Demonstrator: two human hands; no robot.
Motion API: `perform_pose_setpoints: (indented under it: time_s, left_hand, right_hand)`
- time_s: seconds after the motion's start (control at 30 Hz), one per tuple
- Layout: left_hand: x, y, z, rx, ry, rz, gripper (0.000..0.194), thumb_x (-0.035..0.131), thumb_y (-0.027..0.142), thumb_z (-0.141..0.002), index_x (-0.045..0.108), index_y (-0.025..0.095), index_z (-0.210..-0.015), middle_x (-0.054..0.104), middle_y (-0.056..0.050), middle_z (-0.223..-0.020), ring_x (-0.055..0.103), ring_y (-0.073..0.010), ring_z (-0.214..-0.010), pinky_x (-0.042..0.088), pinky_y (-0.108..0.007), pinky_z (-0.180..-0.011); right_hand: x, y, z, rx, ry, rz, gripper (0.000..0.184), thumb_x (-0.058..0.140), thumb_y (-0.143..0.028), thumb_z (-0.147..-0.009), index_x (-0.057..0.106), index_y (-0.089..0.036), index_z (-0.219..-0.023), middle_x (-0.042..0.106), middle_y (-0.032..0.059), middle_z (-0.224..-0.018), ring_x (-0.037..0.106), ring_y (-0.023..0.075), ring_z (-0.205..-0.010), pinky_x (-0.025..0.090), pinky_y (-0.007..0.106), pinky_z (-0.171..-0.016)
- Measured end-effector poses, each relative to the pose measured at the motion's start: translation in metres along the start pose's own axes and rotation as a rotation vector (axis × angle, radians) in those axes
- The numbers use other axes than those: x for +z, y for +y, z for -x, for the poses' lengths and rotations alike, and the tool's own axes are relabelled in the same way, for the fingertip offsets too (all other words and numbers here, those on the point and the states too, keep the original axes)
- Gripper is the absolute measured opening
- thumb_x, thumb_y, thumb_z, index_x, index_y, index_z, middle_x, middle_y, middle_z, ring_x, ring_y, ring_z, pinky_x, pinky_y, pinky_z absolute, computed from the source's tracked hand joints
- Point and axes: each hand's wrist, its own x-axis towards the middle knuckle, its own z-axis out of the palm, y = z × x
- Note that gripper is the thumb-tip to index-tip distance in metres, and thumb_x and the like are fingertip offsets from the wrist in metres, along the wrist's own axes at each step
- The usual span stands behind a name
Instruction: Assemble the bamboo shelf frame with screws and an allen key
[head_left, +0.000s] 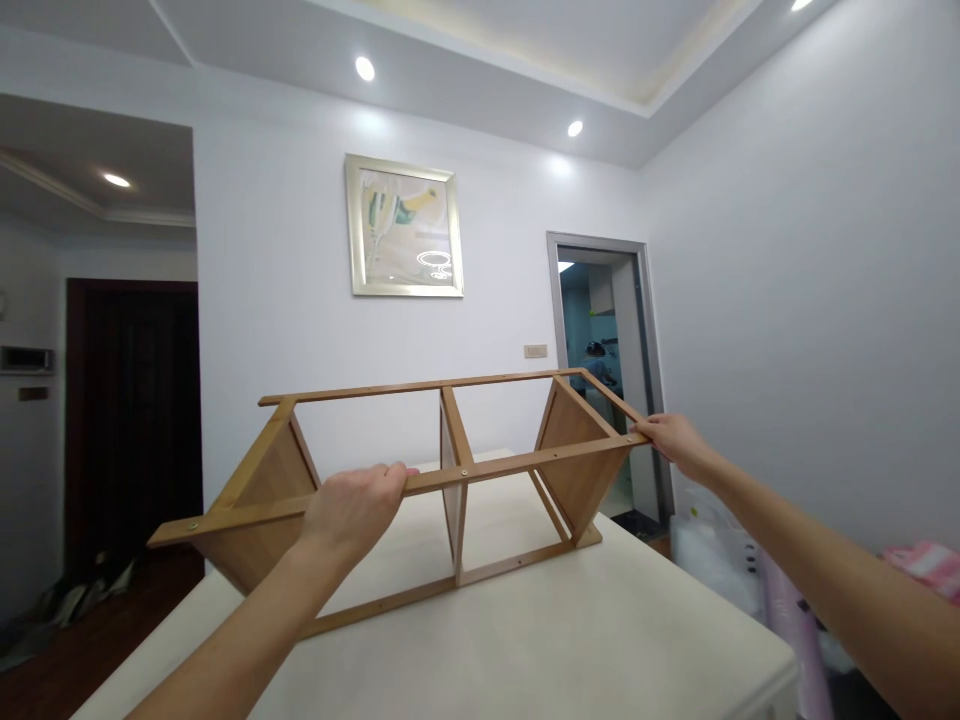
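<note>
A wooden shelf rack (510, 463) with several slim posts and three shelf panels lies on its side over a white table (570, 640). One long lower post appears to rest along the tabletop. My left hand (356, 512) is closed around the near upper post, left of the middle panel. At the right end, my right hand (673, 440) grips the corner where that same post meets a short crosspiece. Both sets of fingers wrap the wood, and the fingertips are partly hidden behind it.
Behind the table rises a white wall with a framed picture (405, 228). A doorway (600, 370) opens at the back right. Clear plastic wrapping (709, 550) and a pink roll (795, 630) stand beyond the table's right edge. A dark door (131, 430) is at far left.
</note>
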Motion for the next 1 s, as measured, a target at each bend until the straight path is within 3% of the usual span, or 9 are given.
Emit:
perform_pose_setpoints:
  time_s: [0.33, 0.7, 1.0]
  left_hand:
    - [-0.012, -0.003, -0.025, -0.027, -0.101, 0.051, 0.049, 0.026, 0.037, -0.102, 0.064, 0.019, -0.078, 0.069, -0.009, -0.067, 0.070, -0.0282, -0.063, 0.035, -0.028, -0.049]
    - [0.007, -0.015, -0.050, -0.025, -0.124, 0.097, 0.044, 0.027, 0.033, -0.102, 0.063, 0.021, -0.080, 0.072, -0.006, -0.070, 0.070, -0.0259, -0.062, 0.042, -0.028, -0.053]
    - [0.019, -0.017, -0.074, -0.058, -0.250, 0.120, 0.044, 0.026, 0.031, -0.102, 0.066, 0.020, -0.086, 0.075, -0.010, -0.077, 0.073, -0.0268, -0.069, 0.047, -0.031, -0.057]
  right_hand:
    - [-0.002, -0.022, -0.020, 0.047, -0.076, -0.018, 0.024, 0.066, -0.033, -0.076, 0.068, -0.011, -0.066, 0.030, -0.0081, -0.039, 0.026, 0.0070, -0.036, 0.016, 0.025, -0.038]
    - [0.009, -0.034, -0.049, 0.068, -0.125, -0.018, 0.024, 0.061, -0.028, -0.076, 0.061, -0.015, -0.055, 0.029, -0.0082, -0.038, 0.024, 0.0063, -0.033, 0.014, 0.024, -0.037]
    - [0.027, -0.033, -0.080, 0.084, -0.193, 0.029, 0.029, 0.059, -0.028, -0.077, 0.055, -0.017, -0.051, 0.028, -0.0072, -0.037, 0.023, 0.0067, -0.033, 0.014, 0.024, -0.037]
